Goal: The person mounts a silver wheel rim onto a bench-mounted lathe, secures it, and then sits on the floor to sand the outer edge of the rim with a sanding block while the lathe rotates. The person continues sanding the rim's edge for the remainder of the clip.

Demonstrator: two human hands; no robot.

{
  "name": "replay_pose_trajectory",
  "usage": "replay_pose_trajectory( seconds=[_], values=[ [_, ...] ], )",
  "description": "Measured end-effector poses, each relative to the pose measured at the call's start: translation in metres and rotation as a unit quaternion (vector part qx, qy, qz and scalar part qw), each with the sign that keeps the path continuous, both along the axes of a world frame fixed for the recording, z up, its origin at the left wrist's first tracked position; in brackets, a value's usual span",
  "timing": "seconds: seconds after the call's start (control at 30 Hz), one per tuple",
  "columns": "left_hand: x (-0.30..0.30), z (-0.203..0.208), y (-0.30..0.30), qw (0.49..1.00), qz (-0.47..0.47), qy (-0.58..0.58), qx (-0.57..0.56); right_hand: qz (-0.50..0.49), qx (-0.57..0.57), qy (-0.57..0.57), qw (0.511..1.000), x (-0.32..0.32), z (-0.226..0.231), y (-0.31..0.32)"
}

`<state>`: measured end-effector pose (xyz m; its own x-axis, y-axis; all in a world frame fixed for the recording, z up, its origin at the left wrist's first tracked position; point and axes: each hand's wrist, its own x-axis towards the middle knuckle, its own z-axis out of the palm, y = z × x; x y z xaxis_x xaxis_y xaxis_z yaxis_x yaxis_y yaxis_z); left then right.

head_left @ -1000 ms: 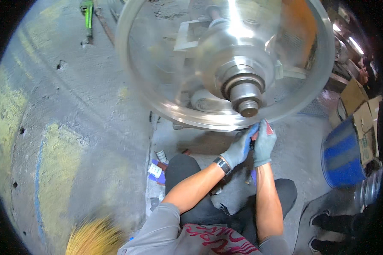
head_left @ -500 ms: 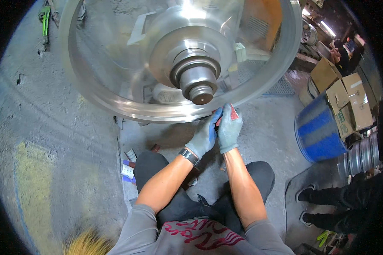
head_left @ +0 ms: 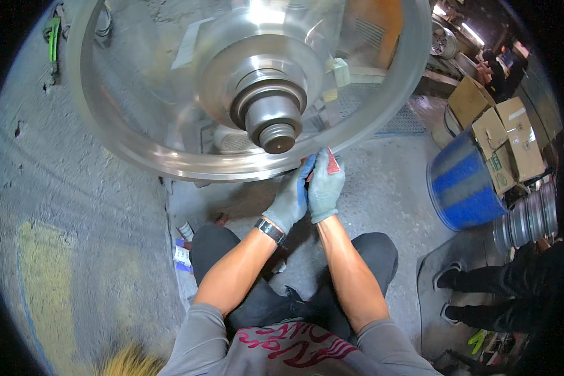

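Note:
A large silver wheel rim [head_left: 229, 170], its spokes blurred by spinning, fills the far middle around a shiny metal spindle [head_left: 277, 137]. My gloved left hand [head_left: 291, 198] and gloved right hand [head_left: 326, 189] are pressed together just below the rim's near edge, right of the spindle. A folded piece of red sandpaper [head_left: 333, 165] pokes out over the fingers of my right hand, and more red shows between the two hands. Both hands are closed on it. Whether the sandpaper touches the rim is hidden behind the fingers.
At the right stands a blue drum [head_left: 462, 182] topped with open cardboard boxes [head_left: 517, 141]. Stacked metal rims [head_left: 525, 219] and another person's legs [head_left: 495, 294] are nearby. A green wrench [head_left: 53, 41] lies far left; broom bristles [head_left: 131, 362] show near left.
The whole scene has shifted a little left in the picture. My hands stay together beside the rim's near edge, still holding the sandpaper, and the wheel remains blurred.

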<state>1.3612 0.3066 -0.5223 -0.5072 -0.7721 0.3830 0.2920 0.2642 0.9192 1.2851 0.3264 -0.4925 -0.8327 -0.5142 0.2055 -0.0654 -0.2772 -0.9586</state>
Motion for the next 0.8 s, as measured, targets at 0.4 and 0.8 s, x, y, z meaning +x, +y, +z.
replay_pose_trajectory(
  seconds=[0.4,0.8],
  values=[
    [-0.008,-0.024,-0.02,0.905,-0.144,0.173,0.36,0.062,0.031,-0.039,0.997,-0.001,0.011,0.005],
    [0.0,-0.023,-0.013,0.999,-0.038,-0.023,0.015,0.032,0.019,-0.02,0.999,0.004,0.017,0.01]
  ],
)
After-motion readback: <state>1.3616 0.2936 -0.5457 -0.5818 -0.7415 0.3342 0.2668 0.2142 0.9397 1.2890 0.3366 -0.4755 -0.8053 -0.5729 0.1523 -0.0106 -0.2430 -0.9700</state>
